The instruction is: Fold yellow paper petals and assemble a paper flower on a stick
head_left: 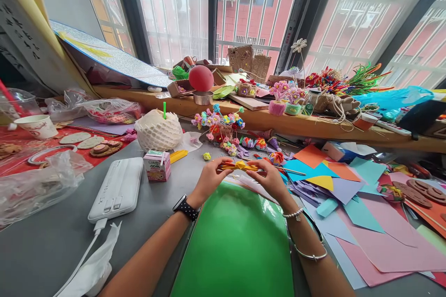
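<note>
A narrow piece of folded yellow paper (241, 165) is stretched between my two hands, above the far edge of a shiny green board (240, 241). Its left end is pinched between the thumb and fingers of my left hand (212, 178). My right hand (271, 178) is closed on the other end the same way. The middle of the paper looks knotted or bunched. A thin wooden stick (291, 171) extends to the right behind my right fingers; I cannot tell whether it is held.
Coloured paper sheets (390, 241) lie on the right. A white power bank (116, 188), a pink drink carton (157, 166) and a foam-netted coconut (158, 131) stand left. Small craft flowers (223, 125) are behind my hands, below a cluttered wooden ledge (313, 127).
</note>
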`<state>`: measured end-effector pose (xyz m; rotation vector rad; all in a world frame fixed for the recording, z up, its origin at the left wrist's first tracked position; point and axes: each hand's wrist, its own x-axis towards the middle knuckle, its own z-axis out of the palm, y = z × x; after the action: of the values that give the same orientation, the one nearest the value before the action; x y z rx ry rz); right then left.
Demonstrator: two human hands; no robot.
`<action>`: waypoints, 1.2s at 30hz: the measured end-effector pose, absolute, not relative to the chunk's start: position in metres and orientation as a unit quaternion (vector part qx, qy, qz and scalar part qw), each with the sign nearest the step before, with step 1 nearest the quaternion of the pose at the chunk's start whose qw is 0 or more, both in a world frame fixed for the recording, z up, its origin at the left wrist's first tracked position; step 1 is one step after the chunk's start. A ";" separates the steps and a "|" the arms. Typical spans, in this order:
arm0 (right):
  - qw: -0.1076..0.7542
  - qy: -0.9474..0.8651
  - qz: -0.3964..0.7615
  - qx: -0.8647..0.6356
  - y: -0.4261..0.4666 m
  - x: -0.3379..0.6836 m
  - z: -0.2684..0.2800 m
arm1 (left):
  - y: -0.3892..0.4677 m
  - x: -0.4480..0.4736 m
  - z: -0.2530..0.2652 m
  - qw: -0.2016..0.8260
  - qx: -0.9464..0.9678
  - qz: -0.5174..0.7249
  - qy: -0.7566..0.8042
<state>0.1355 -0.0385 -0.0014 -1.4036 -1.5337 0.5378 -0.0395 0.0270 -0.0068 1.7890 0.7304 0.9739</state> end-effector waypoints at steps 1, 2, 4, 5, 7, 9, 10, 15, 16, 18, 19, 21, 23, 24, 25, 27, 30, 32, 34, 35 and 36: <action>0.469 -0.634 0.221 -0.574 -0.039 0.135 -0.001 | 0.027 -0.039 -0.007 0.467 0.733 0.396 0.296; 0.461 -0.638 0.218 -0.577 -0.039 0.134 -0.001 | 0.027 -0.039 -0.007 0.461 0.737 0.395 0.297; 0.446 -0.645 0.205 -0.587 -0.040 0.133 0.001 | 0.026 -0.039 -0.007 0.440 0.748 0.392 0.305; 0.437 -0.648 0.198 -0.591 -0.040 0.133 0.001 | 0.026 -0.040 -0.006 0.425 0.755 0.389 0.313; 0.424 -0.654 0.187 -0.597 -0.041 0.133 0.003 | 0.025 -0.040 -0.005 0.393 0.769 0.381 0.330; 0.417 -0.656 0.177 -0.603 -0.041 0.132 0.003 | 0.024 -0.040 -0.003 0.369 0.780 0.373 0.343; 0.414 -0.657 0.173 -0.606 -0.041 0.132 0.003 | 0.024 -0.040 -0.002 0.362 0.783 0.368 0.345; 0.414 -0.659 0.170 -0.605 -0.041 0.132 0.003 | 0.024 -0.041 -0.001 0.380 0.779 0.357 0.350; 0.417 -0.658 0.173 -0.603 -0.041 0.133 0.004 | 0.024 -0.040 -0.001 0.388 0.772 0.360 0.352; 0.424 -0.654 0.183 -0.599 -0.041 0.132 0.005 | 0.024 -0.040 0.000 0.419 0.747 0.374 0.355; 0.428 -0.652 0.191 -0.596 -0.042 0.132 0.005 | 0.024 -0.040 0.000 0.445 0.727 0.383 0.356; 0.436 -0.649 0.211 -0.587 -0.042 0.131 0.006 | 0.024 -0.039 0.000 0.513 0.674 0.400 0.350; 0.435 -0.651 0.244 -0.572 -0.042 0.128 0.006 | 0.025 -0.039 0.000 0.588 0.610 0.409 0.340; 0.429 -0.656 0.269 -0.560 -0.042 0.127 0.006 | 0.025 -0.039 0.000 0.618 0.579 0.410 0.337; 0.419 -0.663 0.297 -0.545 -0.043 0.125 0.006 | 0.026 -0.039 0.000 0.643 0.553 0.411 0.335; 0.393 -0.677 0.352 -0.514 -0.045 0.124 0.006 | 0.026 -0.039 0.000 0.678 0.513 0.407 0.334; 0.369 -0.687 0.368 -0.506 -0.046 0.128 0.008 | 0.025 -0.039 0.002 0.708 0.486 0.391 0.331; 0.383 -0.677 0.333 -0.532 -0.045 0.136 0.008 | 0.024 -0.038 0.004 0.706 0.485 0.384 0.345; 0.411 -0.643 0.295 -0.575 -0.043 0.148 0.007 | 0.023 -0.038 0.006 0.690 0.487 0.376 0.381; 0.427 -0.620 0.281 -0.596 -0.042 0.154 0.006 | 0.023 -0.038 0.007 0.684 0.484 0.372 0.400; 0.438 -0.604 0.264 -0.611 -0.040 0.160 0.004 | 0.023 -0.037 0.007 0.681 0.478 0.368 0.416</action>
<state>0.1601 -0.0405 0.0042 -1.5200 -1.5006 0.6558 -0.0374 0.0231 0.0068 1.0724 0.9339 0.8253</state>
